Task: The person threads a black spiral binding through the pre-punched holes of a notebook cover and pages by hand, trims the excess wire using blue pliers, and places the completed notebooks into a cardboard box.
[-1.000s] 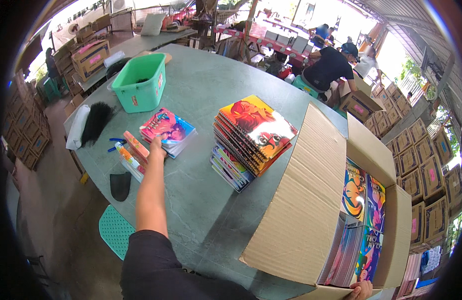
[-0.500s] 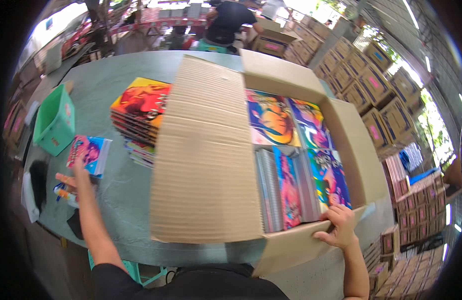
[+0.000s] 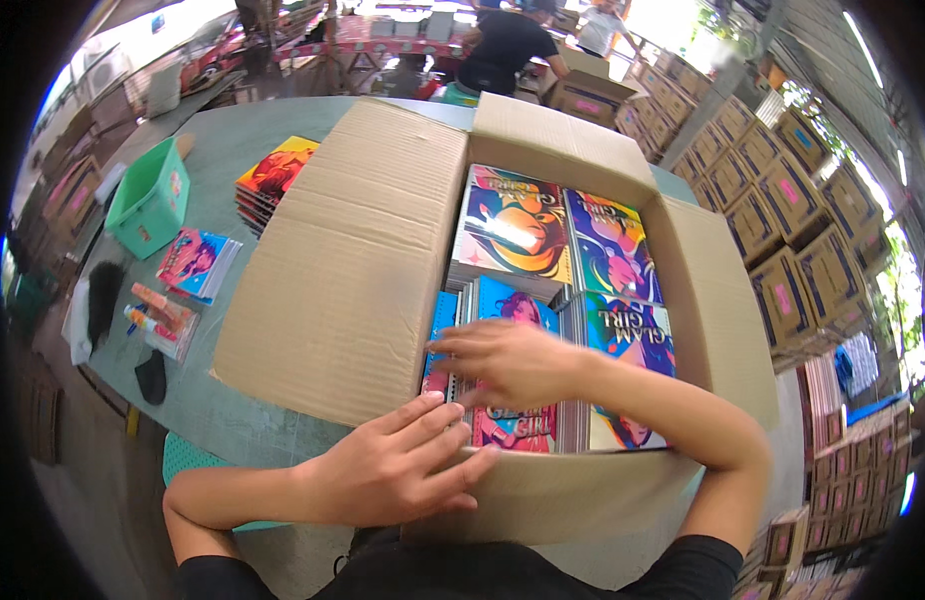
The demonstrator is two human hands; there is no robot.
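A large open cardboard box (image 3: 335, 270) stands on the table, packed with colourful spiral-bound notebooks (image 3: 511, 232). In its near left part, a blue and pink notebook (image 3: 518, 432) shows its cover. Beside it, next to the left wall, another blue notebook (image 3: 444, 322) is partly covered by fingers. My right hand (image 3: 518, 362) reaches across these two with fingers stretched out and slightly blurred, seemingly touching the notebooks. My left hand (image 3: 393, 468) is at the box's near left corner, fingers spread, nothing visible in it. Its fingertips lie just below my right hand's.
Left of the box stand a green plastic basket (image 3: 143, 205), a small stack of notebooks (image 3: 195, 262), a clear packet with a glue tube (image 3: 165, 322) and a black item (image 3: 151, 378). More notebooks (image 3: 275, 178) lie behind the flap. Stacked cartons (image 3: 783, 200) rise at right; a co-worker (image 3: 505, 55) bends ahead.
My left hand has moved from the small notebook stack to the box's near corner. My right hand left the near flap for the notebooks inside. A blue notebook cover now shows where page edges were.
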